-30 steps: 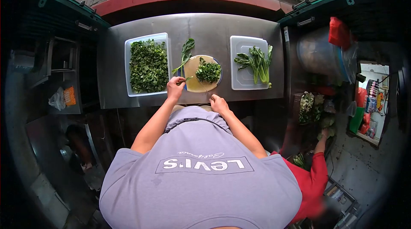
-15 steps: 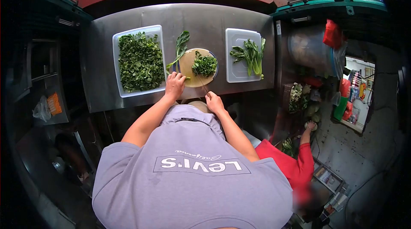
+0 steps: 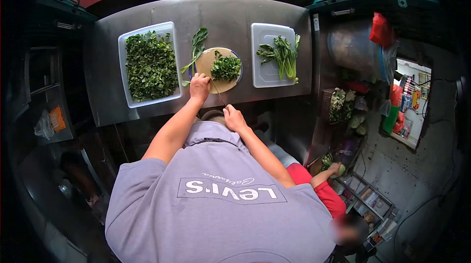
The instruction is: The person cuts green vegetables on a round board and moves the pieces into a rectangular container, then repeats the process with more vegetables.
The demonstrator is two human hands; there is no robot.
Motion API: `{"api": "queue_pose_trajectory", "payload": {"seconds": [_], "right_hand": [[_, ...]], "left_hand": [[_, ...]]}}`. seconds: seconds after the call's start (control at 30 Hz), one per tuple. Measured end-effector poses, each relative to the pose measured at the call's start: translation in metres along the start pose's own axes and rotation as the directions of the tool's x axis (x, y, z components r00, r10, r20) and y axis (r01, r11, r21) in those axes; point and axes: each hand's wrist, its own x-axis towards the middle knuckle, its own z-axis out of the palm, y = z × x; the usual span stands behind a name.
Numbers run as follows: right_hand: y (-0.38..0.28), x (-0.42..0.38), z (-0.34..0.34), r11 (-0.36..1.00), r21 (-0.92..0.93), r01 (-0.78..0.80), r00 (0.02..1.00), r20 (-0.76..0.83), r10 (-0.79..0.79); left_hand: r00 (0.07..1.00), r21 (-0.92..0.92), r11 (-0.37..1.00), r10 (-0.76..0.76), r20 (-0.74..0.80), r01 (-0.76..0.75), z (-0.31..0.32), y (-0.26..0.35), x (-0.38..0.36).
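My right hand (image 3: 235, 117) is closed round the handle of a knife (image 3: 219, 94), whose thin blade reaches up across a round cutting board (image 3: 223, 86). Beside the blade, at the board's left edge, my left hand (image 3: 199, 87) has its fingers pressed together; what they hold is hidden. Chopped greens (image 3: 225, 68) lie heaped on the board. Just beyond my left hand, a long leafy stalk (image 3: 197, 49) rests partly over the board's left edge.
A white tray (image 3: 122, 69) of chopped greens stands left on the metal table (image 3: 147, 115). On the right, a translucent tray (image 3: 260, 77) bears whole leafy stalks (image 3: 284, 56). At lower right, a co-worker's red sleeve (image 3: 329, 198) and hand (image 3: 335, 168) are near greens.
The whole view has shifted slightly. My left hand has come closer to the blade and the chopped greens. The co-worker's hand has moved down and left, toward the lower greens.
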Motion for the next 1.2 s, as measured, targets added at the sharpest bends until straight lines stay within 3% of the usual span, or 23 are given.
{"api": "queue_pose_trajectory", "payload": {"seconds": [0.27,0.63,0.73,0.8,0.93,1.0,1.2], "right_hand": [[0.003,0.001,-0.007,0.999,-0.039,0.013,0.997,0.076,-0.010],[0.014,0.003,0.004,0.996,-0.036,0.088,0.993,0.083,-0.084],[0.013,0.007,0.006,0.985,-0.007,0.172,0.983,0.059,-0.172],[0.012,0.009,0.007,0.994,-0.064,0.091,0.988,0.134,-0.082],[0.011,0.005,0.002,0.996,-0.019,0.086,0.991,0.101,-0.083],[0.012,-0.003,-0.006,0.996,-0.088,0.016,0.980,0.198,0.002],[0.011,-0.014,-0.014,0.998,-0.056,0.007,0.990,0.144,0.001]], "left_hand": [[0.991,-0.076,0.994,-0.081,-0.110,0.073,0.016,0.000,-0.007],[0.987,-0.028,0.995,-0.096,-0.130,0.093,0.015,0.005,-0.006],[0.988,-0.021,0.995,-0.097,-0.119,0.096,0.019,-0.002,-0.003],[0.990,-0.013,0.995,-0.099,-0.103,0.098,0.020,-0.003,-0.006],[0.988,-0.015,0.994,-0.106,-0.111,0.105,0.017,-0.004,-0.005],[0.989,-0.029,0.994,-0.105,-0.108,0.102,0.017,-0.002,-0.004],[0.989,0.001,0.993,-0.118,-0.089,0.119,0.010,0.003,-0.004]]}}
